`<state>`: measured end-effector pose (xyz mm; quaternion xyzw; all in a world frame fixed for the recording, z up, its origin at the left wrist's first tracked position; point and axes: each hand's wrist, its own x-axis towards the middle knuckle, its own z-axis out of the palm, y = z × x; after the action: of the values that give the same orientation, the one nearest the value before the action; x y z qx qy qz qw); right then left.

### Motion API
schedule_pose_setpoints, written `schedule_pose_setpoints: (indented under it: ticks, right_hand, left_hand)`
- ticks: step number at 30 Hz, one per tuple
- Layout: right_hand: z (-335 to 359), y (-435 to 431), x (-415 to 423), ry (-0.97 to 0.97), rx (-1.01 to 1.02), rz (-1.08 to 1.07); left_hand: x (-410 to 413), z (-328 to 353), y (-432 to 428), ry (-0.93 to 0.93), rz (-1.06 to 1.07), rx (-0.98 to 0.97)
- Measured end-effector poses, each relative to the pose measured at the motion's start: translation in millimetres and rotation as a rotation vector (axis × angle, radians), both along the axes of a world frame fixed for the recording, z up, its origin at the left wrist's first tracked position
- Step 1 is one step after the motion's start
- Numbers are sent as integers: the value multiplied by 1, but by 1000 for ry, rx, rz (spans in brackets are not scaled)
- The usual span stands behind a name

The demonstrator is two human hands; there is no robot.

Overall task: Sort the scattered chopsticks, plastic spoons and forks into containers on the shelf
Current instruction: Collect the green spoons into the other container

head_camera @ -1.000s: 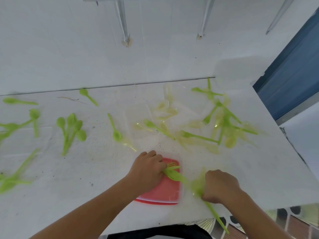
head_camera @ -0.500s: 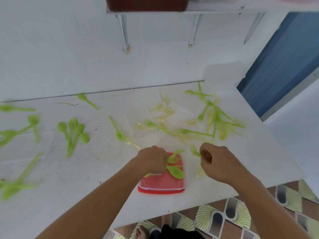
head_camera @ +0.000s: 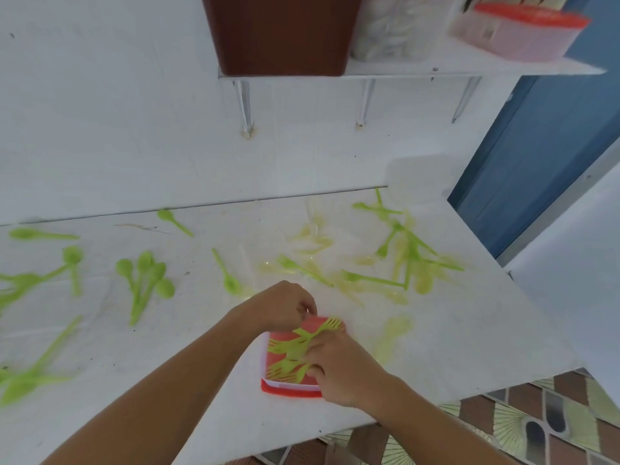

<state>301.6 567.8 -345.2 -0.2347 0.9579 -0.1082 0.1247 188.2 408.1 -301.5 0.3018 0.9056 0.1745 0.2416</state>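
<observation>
Near the front edge of the table (head_camera: 469, 330), green forks (head_camera: 295, 347) lie fanned in a red box (head_camera: 292, 391). The right hand (head_camera: 342, 370) grips their handles; the left hand (head_camera: 285, 307) curls at the box's far corner, its hold unclear.

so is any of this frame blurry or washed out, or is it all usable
Head view: the green forks at the red container are fairly sharp; the green spoons at far left and the red-lidded box on the shelf are smeared by blur; the pale yellow cutlery nearly washes out against the white table; lighting is soft, no hard shadows.
</observation>
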Motion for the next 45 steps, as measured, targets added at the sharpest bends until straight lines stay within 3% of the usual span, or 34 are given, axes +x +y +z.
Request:
schedule_pose_setpoints:
  ticks: [3, 6, 11, 14, 17, 21, 24, 26, 29, 32, 35, 38, 39, 41, 43, 45]
  right_hand:
    - [3, 19, 1, 158, -210, -198]
    - [2, 43, 0, 163, -154, -434]
    - [-20, 22, -5, 173, -25, -315]
    - [-17, 21, -9, 175, -49, -301]
    - [-2, 39, -13, 205, -227, -387]
    - [5, 90, -40, 347, -438, -685]
    - [11, 149, -83, 213, -446, -931]
    - [7, 184, -115, 114, -357, -987]
    - [-7, 215, -163, 75, -178, -880]
    - [-20, 230, -207, 119, 31, -564]
    - [-31, 240, -240, 120, 162, -315]
    - [-45, 249, -254, 249, 239, -109]
    - [-48, 253, -256, 287, 188, -74]
    - [-47, 260, -262, 345, -105, -113]
    - [-29, 262, -275, 319, -499, -318]
    - [-13, 267, -299, 136, -797, -616]
  left_hand:
    - [8, -7, -5, 22, -7, -10]
    - [24, -25, -18, 211, -29, -20]
    - [49, -58, -32, 495, -98, -144]
    - [46, -60, -33, 507, -33, -29]
    - [35, -55, -29, 485, 80, 154]
    - [1, -38, -10, 424, 130, 274]
    - [-27, -30, 21, 358, 160, 246]
    - [-49, -29, 52, 340, 171, 236]
    - [-88, -34, 106, 318, 205, 189]
    - [-129, -53, 149, 298, 209, 95]
    - [-163, -74, 160, 358, 308, -39]
    - [-179, -89, 145, 386, 465, -67]
    - [-182, -95, 140, 370, 474, -68]
    - [-184, -106, 132, 368, 442, -32]
    - [-187, -112, 129, 374, 444, 16]
    - [-190, -110, 129, 387, 490, 76]
